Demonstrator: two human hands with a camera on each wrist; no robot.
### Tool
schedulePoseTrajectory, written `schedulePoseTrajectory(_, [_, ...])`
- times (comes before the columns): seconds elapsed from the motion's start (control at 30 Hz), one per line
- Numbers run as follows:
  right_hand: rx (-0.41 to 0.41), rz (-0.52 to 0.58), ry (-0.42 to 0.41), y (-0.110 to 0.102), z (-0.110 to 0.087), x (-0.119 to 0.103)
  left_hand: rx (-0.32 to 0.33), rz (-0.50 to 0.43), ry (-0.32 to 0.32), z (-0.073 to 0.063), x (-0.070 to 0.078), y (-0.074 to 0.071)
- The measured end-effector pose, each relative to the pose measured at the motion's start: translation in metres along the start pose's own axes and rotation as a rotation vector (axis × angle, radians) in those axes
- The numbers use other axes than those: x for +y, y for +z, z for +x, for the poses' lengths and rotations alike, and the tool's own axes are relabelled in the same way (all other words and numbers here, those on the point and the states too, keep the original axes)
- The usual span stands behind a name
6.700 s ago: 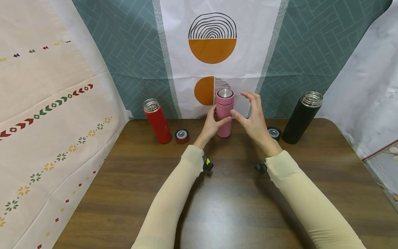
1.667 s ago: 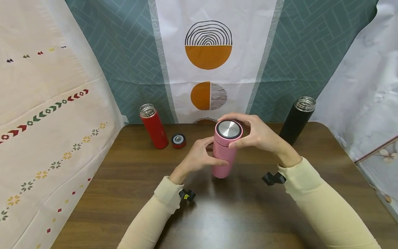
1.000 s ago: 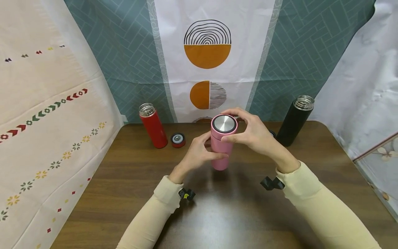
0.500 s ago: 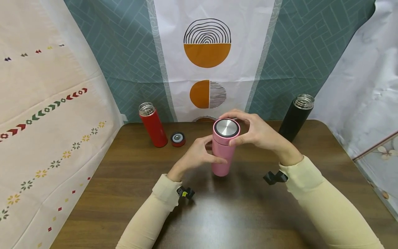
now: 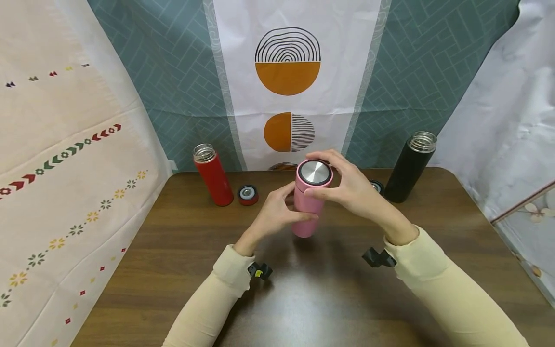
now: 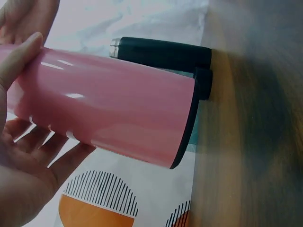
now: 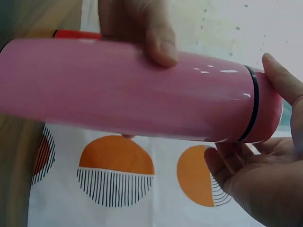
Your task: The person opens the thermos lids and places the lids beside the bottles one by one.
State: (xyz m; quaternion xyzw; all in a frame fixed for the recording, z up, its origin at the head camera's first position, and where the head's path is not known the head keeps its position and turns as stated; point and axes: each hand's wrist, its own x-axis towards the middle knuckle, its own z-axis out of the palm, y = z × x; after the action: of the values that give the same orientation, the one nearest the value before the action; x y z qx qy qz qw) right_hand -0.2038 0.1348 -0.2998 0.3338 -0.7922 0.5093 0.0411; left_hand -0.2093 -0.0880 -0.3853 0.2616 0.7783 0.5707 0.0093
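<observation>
A pink thermos bottle (image 5: pixel 310 205) is held off the table, slightly tilted, with its steel-topped lid (image 5: pixel 315 172) on. My left hand (image 5: pixel 275 212) grips the body from the left, thumb across the near side and fingers behind it. My right hand (image 5: pixel 353 188) holds the lid at its rim, thumb in front and fingers on the far side. In the right wrist view a dark ring (image 7: pixel 254 104) runs between lid and body. The left wrist view shows the bottle's black base (image 6: pixel 185 127) apart from the tabletop.
An uncapped red bottle (image 5: pixel 215 180) stands at the back left, beside its upturned lid (image 5: pixel 248 194). At the back right is an uncapped black bottle (image 5: pixel 409 168) with its lid (image 5: pixel 376 185) next to it. Patterned cloths (image 5: pixel 186 86) hang behind the wooden table (image 5: pixel 173 270).
The pink bottle has come from the back of the table nearer to me and up. My right hand has taken hold of its lid; over the last second its thumb shifts back and forth.
</observation>
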Motion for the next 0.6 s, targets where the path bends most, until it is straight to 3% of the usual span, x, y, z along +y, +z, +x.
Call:
schedulePoseTrajectory(0.3, [0.0,-0.001,-0.012,-0.003,-0.001,-0.006,-0.048,0.023,0.013,-0.001,0.004,-0.001])
schedulePoseTrajectory(0.6, [-0.131,0.033,-0.058,-0.013,0.002,-0.006,-0.153,0.015,0.021,-0.002,0.006,-0.008])
